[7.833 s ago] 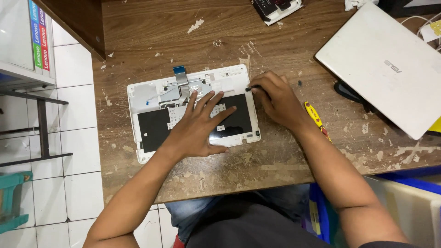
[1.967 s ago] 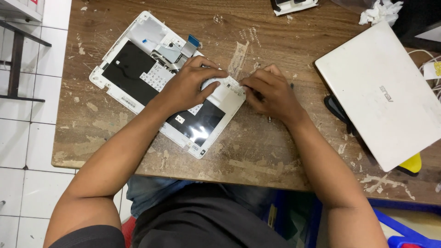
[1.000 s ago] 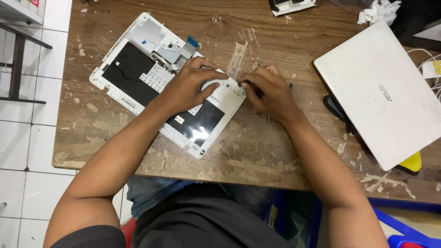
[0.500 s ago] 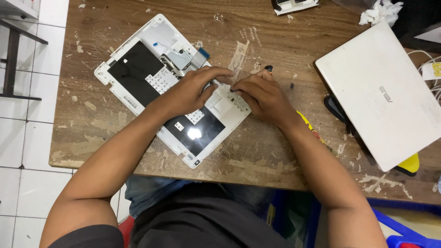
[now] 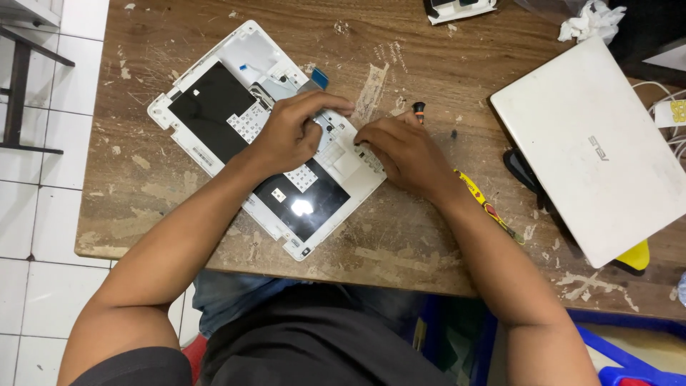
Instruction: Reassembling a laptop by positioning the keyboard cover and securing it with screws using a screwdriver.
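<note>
Since half a second ago our laptop shell [image 5: 214, 114] shifts slightly — left hand [image 5: 289, 136] flat on it. Right hand [image 5: 404, 154] grips a screwdriver [image 5: 419, 109].

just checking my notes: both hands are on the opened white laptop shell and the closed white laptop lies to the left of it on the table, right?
Not quite. In the head view the closed white laptop lies to the right of the opened white laptop shell, not the left. Both the left hand and right hand are on the shell.

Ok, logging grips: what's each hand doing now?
Left hand: open, pressing on the white laptop shell.
Right hand: curled at the shell's edge; grip cannot be told.
</note>
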